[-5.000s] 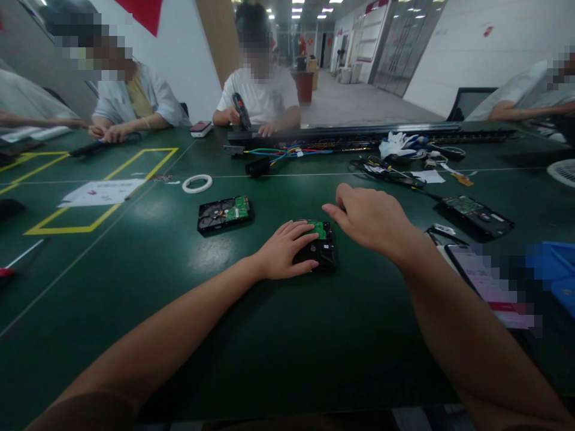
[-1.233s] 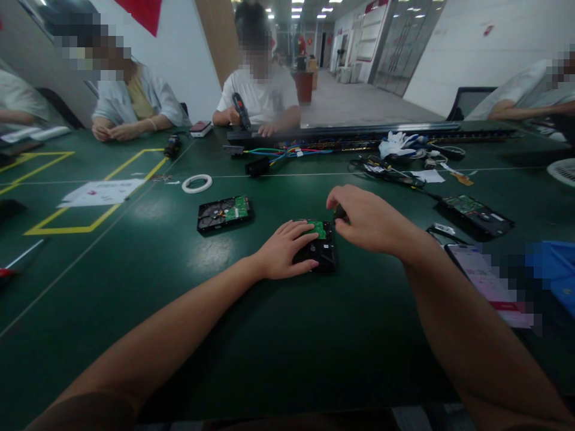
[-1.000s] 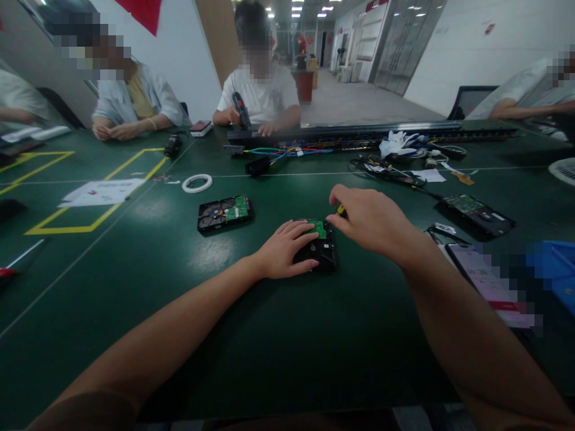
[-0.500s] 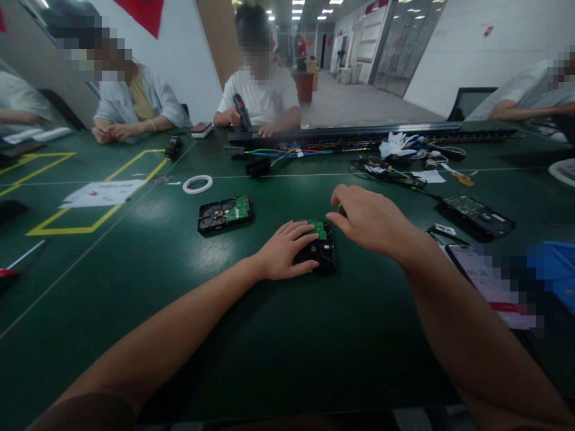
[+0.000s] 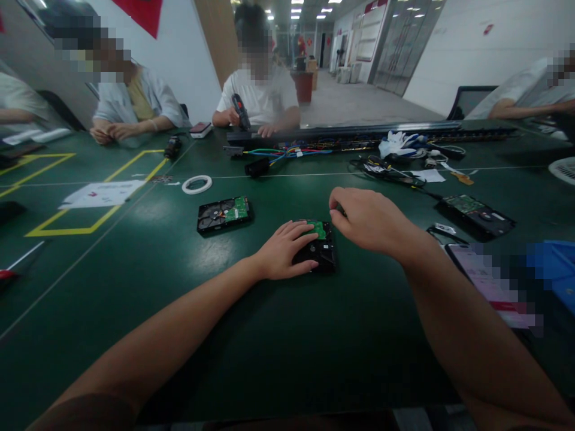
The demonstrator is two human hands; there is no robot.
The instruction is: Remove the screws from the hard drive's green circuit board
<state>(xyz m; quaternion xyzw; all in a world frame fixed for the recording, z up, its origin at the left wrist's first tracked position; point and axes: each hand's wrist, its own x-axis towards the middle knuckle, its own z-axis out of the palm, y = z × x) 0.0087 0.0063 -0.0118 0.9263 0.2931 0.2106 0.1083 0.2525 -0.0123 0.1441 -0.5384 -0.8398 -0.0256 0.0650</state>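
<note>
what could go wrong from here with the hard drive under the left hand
The left hand lies partly over the hard drive and its exposed circuit board, so pressing hard might strain the board. The right hand is curled near the drive's far right corner; a slip could scratch it.

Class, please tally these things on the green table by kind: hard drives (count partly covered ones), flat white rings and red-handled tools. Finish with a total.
Hard drives: 3 (middle drive, partly under the left hand; left drive; right drive)
Flat white ring: 1
Red-handled tool: 1
Total: 5
</note>
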